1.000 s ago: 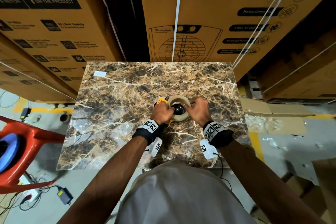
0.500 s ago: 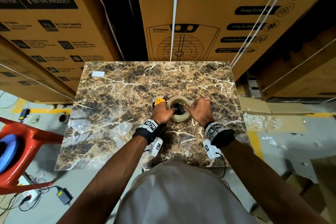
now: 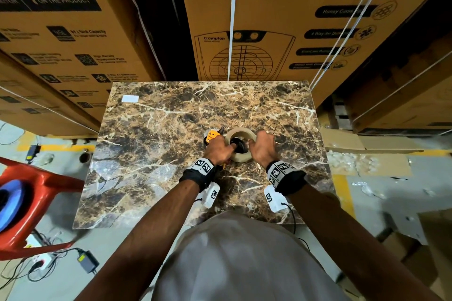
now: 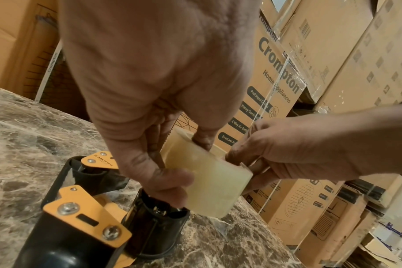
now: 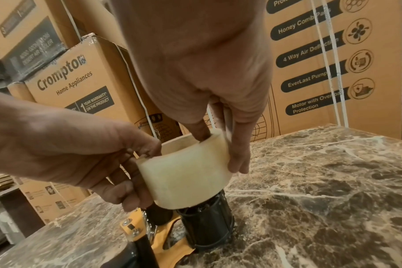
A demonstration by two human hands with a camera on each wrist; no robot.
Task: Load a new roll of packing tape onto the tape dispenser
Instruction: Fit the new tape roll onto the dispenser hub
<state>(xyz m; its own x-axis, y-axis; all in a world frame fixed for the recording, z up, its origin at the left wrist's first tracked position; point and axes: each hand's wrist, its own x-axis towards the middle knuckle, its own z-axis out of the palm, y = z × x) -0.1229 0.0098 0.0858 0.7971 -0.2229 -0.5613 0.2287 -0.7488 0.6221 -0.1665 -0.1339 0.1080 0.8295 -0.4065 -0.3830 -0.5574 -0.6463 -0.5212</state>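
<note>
Both hands, left hand and right hand, grasp the tape roll at frame centre, tilted over the dispenser's black spindle, seemingly only partly seated; marble table beneath.

We record: brown marble-pattern counter; stacked printed cardboard cartons beyond our hands; red plastic chair far to their left; grey floor with yellow line right.
</note>
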